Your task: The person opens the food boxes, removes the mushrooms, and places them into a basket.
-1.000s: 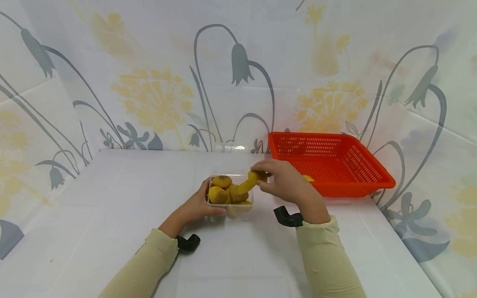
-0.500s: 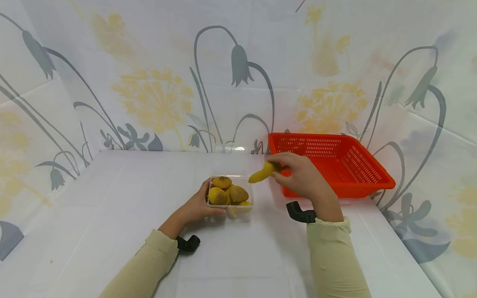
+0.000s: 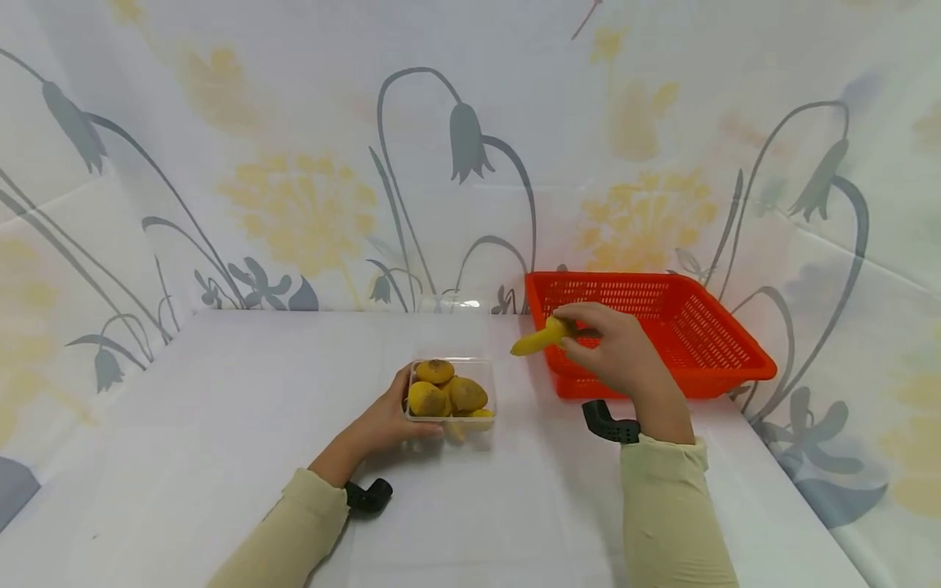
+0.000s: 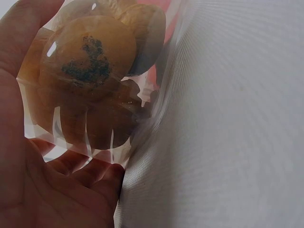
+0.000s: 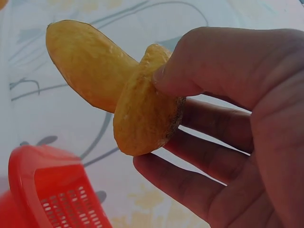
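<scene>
My right hand (image 3: 616, 345) pinches a yellow mushroom (image 3: 542, 336) between thumb and fingers, in front of the red basket's left end. In the right wrist view the mushroom's thick stem (image 5: 88, 64) points away from the hand, and the thumb presses on the cap (image 5: 142, 114). A clear plastic box (image 3: 450, 419) stands on the table to the left, with several yellow mushrooms (image 3: 467, 394) in it. Curled round the box's left side is my left hand (image 3: 388, 423), thumb along the front. Through the clear wall, the left wrist view shows a mushroom cap (image 4: 90, 57) with dark marks.
A red perforated basket (image 3: 706, 382) stands at the back right, partly covered by my right hand. Behind the box its clear lid (image 3: 463, 305) is raised. White cloth (image 3: 257, 392) covers the table, and a flower-printed curtain (image 3: 309, 212) closes off the back and sides.
My right hand has lifted the mushroom away from over the box and carried it right, towards the basket. The left hand keeps its grip on the box. The head view has tilted slightly.
</scene>
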A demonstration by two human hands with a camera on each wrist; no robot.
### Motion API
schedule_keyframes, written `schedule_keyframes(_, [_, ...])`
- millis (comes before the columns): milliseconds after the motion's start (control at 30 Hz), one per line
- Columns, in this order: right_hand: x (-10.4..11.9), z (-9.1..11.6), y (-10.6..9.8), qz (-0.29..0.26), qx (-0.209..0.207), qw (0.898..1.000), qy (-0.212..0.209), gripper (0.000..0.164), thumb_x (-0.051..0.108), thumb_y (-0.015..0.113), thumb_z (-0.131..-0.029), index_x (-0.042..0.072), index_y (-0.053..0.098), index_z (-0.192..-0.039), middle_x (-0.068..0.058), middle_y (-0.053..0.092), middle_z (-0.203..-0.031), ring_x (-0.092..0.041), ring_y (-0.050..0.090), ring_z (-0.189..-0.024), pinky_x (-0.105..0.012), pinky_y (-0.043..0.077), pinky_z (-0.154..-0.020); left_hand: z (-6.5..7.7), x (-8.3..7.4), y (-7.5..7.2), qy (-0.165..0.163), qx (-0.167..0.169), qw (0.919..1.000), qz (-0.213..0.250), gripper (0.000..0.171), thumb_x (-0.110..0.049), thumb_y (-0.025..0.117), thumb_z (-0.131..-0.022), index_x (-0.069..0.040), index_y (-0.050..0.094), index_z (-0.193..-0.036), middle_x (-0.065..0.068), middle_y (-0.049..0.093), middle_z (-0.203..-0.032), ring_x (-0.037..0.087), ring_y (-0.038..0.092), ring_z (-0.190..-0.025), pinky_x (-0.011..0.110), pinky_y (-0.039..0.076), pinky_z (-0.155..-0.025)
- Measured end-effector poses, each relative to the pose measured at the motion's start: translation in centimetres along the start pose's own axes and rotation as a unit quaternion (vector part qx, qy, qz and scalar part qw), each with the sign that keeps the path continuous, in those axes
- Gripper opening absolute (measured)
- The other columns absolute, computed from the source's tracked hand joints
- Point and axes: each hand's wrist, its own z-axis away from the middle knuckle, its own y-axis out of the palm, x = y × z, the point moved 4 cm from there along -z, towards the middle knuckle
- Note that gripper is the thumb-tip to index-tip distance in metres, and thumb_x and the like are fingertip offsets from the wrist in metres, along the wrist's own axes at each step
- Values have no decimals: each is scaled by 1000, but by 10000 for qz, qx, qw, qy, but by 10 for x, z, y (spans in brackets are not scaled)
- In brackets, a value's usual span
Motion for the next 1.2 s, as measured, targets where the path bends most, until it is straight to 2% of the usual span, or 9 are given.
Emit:
schedule_keyframes(167, [-11, 4, -2, -8, -82, 9996, 258, 33, 16, 67, -91, 15, 64, -123, -5, 62, -125, -28, 62, -107, -47, 55, -92, 1, 2, 3, 3, 124, 9999, -63, 121, -47, 85, -69, -20, 6, -156, 9, 26, -159, 33, 29, -145, 59, 20, -118])
schedule_keyframes(400, [-25, 3, -6, 24, -173, 9987, 472, 33, 17, 64, -93, 17, 62, -126, -6, 62, -124, -30, 61, -110, -49, 55, -89, 0, 1, 0, 42, 47, 10000, -47, 122, -49, 85, -67, -22, 5, -156, 7, 27, -159, 31, 28, -146, 57, 21, -118])
schedule_keyframes(600, [-36, 4, -8, 101, -203, 9976, 653, 35, 19, 63, -94, 16, 60, -129, -8, 61, -126, -32, 60, -113, -52, 52, -95, -1, 0, 0, 105, 95, 9999, -79, 121, -48, 86, -67, -22, 6, -155, 7, 27, -159, 31, 28, -146, 58, 21, -118])
schedule_keyframes(833, [-44, 4, -7, 20, -291, 9972, 685, 34, 16, 63, -93, 14, 60, -127, -10, 62, -123, -35, 63, -111, -52, 53, -93, -1, 1, 0, 90, 71, 9999, -26, 122, -48, 86, -66, -22, 7, -155, 7, 28, -158, 31, 29, -145, 58, 21, -118])
schedule_keyframes(1200, [-61, 6, -8, 5, -255, 9929, 1160, 36, 21, 62, -94, 16, 60, -130, -11, 62, -125, -35, 60, -113, -52, 52, -93, -1, 1, -2, 61, 92, 9999, -72, 124, -49, 85, -67, -20, 4, -156, 9, 26, -159, 32, 28, -146, 58, 21, -118])
